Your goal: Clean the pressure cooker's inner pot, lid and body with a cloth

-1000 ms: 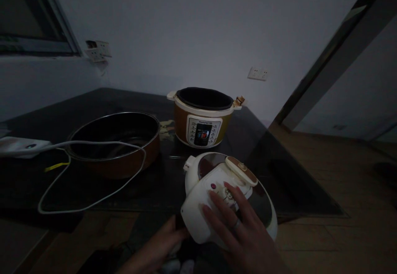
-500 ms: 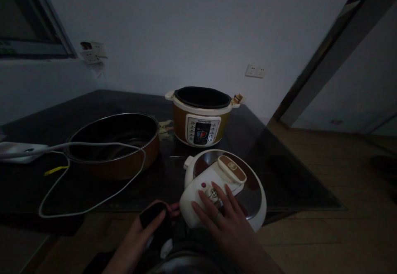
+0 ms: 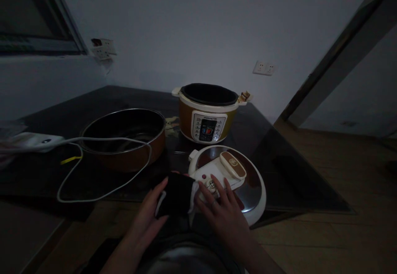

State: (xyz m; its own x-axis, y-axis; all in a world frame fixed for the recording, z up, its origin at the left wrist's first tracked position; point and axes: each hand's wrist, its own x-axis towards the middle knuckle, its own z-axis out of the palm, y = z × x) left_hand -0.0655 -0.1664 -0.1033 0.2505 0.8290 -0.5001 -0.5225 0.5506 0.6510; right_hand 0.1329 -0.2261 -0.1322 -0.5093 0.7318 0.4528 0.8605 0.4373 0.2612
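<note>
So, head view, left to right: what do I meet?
White box, yellow strip, brown pan, black item in left hand, lid under right hand. Left out: cooker body, overlapping the lid sideways.

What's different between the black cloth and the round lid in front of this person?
The black cloth is dark with whitish edges; the round lid is white-rimmed and shiny, with a brown-topped handle. The cloth looks smaller than the lid. The cloth is held in the left hand, while the lid lies under the right hand. Both are close to the person.
</note>
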